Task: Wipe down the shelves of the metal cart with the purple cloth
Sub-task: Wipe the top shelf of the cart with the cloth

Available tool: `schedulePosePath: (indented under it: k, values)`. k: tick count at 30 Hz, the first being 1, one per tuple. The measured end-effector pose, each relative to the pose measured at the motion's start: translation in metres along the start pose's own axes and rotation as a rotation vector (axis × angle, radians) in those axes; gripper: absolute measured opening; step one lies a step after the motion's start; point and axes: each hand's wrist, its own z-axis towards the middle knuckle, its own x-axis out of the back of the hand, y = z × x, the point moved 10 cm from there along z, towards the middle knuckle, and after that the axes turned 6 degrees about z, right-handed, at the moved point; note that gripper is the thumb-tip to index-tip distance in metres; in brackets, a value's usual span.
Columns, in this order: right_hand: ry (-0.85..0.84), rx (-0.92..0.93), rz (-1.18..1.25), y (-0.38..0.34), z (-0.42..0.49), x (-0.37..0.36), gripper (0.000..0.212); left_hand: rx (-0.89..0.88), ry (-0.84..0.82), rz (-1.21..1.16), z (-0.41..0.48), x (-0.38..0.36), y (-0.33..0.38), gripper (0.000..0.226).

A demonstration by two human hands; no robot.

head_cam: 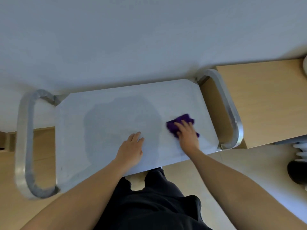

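Right grip (187, 135), fingers spread, presses the purple cloth (181, 120) onto the metal cart's top shelf (108, 117) near its right end. The left grip (131, 146) rests flat. Wiping looks underway; lower shelves are hidden.

- The metal cart (116, 100), seen from above, shows a flat, pale grey top shelf with a rounded tubular handle at each end. A darker, damp-looking patch (116, 123) spreads over the shelf's middle.
- The purple cloth (180, 121) lies bunched on the shelf near its right end, partly under the right hand (187, 132), which presses on it.
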Motion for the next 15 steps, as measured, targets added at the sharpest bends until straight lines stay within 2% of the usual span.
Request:
schedulePosePath:
  k: [2, 4, 6, 9, 11, 13, 15]
  values:
    - [0.049, -0.21, 0.043, 0.045, 0.011, 0.024, 0.044, -0.006, -0.008, 0.016, 0.015, 0.002, 0.018, 0.053]
    - [0.07, -0.287, 0.006, 0.047, 0.015, 0.026, 0.045, 0.006, -0.008, 0.002, 0.03, 0.003, 0.035, 0.053]
    - [0.067, -0.136, -0.033, 0.012, 0.011, 0.009, 0.047, 0.023, 0.016, -0.022, 0.044, 0.004, 0.052, 0.052]
    - [-0.118, 0.321, -0.042, -0.034, 0.002, -0.018, 0.052, 0.033, 0.078, -0.042, 0.058, 0.009, 0.071, 0.049]
    - [-0.149, 0.537, -0.088, -0.023, 0.018, -0.007, 0.052, 0.036, 0.08, -0.039, 0.065, 0.008, 0.079, 0.05]
    - [-0.118, 0.498, -0.109, 0.013, 0.052, 0.017, 0.052, 0.07, 0.055, -0.052, 0.07, 0.006, 0.081, 0.052]
    - [-0.091, 0.256, -0.066, 0.051, 0.084, 0.04, 0.046, 0.093, 0.04, -0.053, 0.073, 0.006, 0.083, 0.053]
